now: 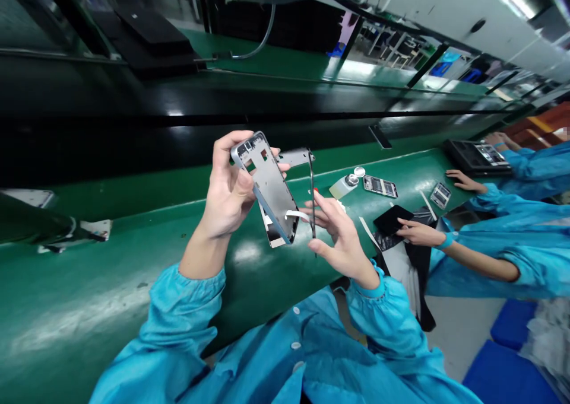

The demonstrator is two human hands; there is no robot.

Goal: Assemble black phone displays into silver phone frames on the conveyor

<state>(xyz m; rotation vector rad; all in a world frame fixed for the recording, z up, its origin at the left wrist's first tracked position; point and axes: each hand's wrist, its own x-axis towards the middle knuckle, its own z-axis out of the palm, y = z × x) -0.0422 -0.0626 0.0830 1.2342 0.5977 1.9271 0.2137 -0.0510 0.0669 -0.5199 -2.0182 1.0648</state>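
Note:
Tilted upright, a silvery phone frame [271, 184] with cut-outs near its top is gripped by my left hand [229, 184], thumb on its near edge and fingers behind it. My right hand [336, 232] holds a thin dark panel [312, 196], seen nearly edge-on, between thumb and fingers. A white strip [297, 214] runs between the frame and the panel. Behind the frame, a grey metal-looking part [294, 157] shows beyond my left fingertips. A black and white piece [272, 233] is partly hidden below the frame.
On the green bench [155, 273] to the right are a bottle [344, 187], an open phone [380, 186] and another phone part [440, 195]. A co-worker's hand [421, 233] touches a black panel [392, 219]. A dark tray [476, 158] lies farther right.

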